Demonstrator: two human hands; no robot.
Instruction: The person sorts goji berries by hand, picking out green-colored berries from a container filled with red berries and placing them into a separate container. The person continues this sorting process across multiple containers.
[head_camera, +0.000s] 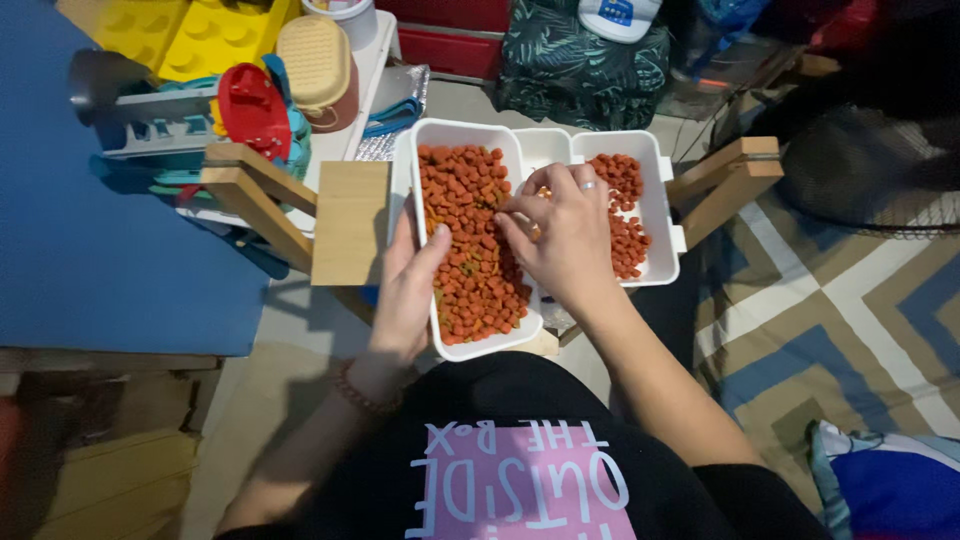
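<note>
Head view, looking down at a person's lap and both hands.

**Trays.** Large white tray (455, 135), rectangular, nearly full of small orange-red pellets (470, 250) w/ a few greenish bits mixed in. It sits lengthwise toward the viewer, near end over the lap. Just beside it on the right: a second white tray (655, 175), divided; the small compartment nearest the big tray looks almost bare, the outer compartment holds a thinner layer of the same pellets (625, 215).

**Left hand** (408, 290). Cups the big tray's left wall from outside; thumb hooked over the rim, tip touching the pellets. Fingers go under/behind the tray, mostly hidden. A bead bracelet (362, 392) sits on the wrist.

**Right hand** (560, 235). Palm down, across the seam between the two trays. Fingers curled together, tips meeting the thumb over the big tray's right edge, in a pinch. What sits in the pinch: cannot tell, too small. Ring on one finger.

**Support.** Both trays rest on a light wooden frame (345, 220) w/ angled legs splayed left and right.

**Surroundings.** Left: blue table (90, 250). Behind the frame: toy clutter, incl. a red plastic piece (250, 105), a tan lidded container (318, 70) and yellow building-block plates (200, 30). Right: floor mat (830, 320) w/ blue, tan and white geometric pattern. Person wears a black shirt (520, 410) w/ a pink print.
</note>
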